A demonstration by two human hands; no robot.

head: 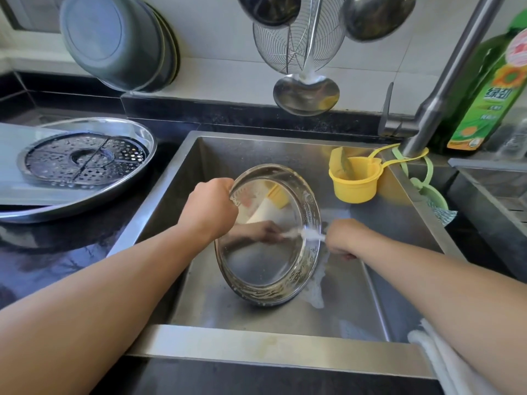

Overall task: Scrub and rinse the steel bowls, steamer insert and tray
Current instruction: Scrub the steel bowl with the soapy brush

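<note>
A round steel bowl [268,260] stands tilted on its edge in the sink [356,303], its soapy inside facing me. My left hand [211,208] grips its upper left rim. My right hand [346,236] is just right of the bowl, fingers curled round a white scrubbing cloth [312,235] pressed against the foamy right rim. On the counter to the left lies a perforated steamer insert [82,161] inside a wide steel tray [94,205].
A yellow holder [353,178] hangs on the sink's far right wall under the faucet [445,84]. A green detergent bottle [484,89] stands behind. Steel bowls [114,41], a wire skimmer [296,38] and a ladle [306,94] hang on the wall. A white towel [445,363] drapes the front edge.
</note>
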